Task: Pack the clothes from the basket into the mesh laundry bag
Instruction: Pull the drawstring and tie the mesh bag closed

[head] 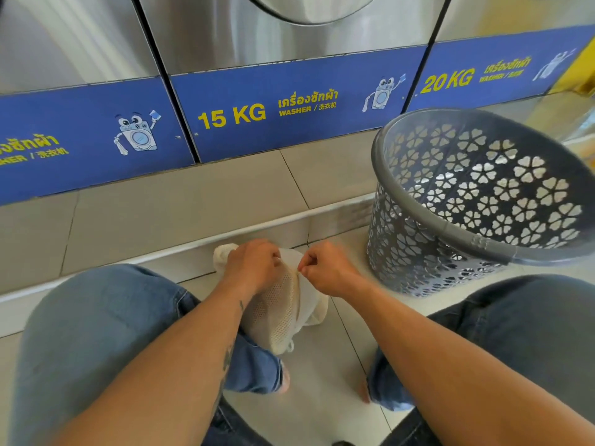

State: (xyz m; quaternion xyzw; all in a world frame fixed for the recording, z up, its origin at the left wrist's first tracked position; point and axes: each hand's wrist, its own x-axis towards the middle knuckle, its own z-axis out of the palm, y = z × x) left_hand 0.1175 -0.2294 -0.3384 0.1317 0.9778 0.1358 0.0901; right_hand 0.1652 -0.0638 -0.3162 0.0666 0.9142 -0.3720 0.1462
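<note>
A cream mesh laundry bag [283, 312] lies bulging on the tiled floor between my knees. My left hand [252, 263] clamps the bag's top edge from the left. My right hand [325, 270] pinches a small part, probably the zipper pull, at the bag's seam, thumb and forefinger pressed together. The grey plastic basket [428, 226] with flower-shaped cutouts stands tilted at the right, its opening facing me. I see no clothes inside it. What the bag holds is hidden by the mesh.
Steel washers [289, 37] with blue 15 KG and 20 KG labels line the back on a tiled step [180, 204]. My knees in blue jeans [96, 333] flank the bag, and bare toes show on the floor tiles below.
</note>
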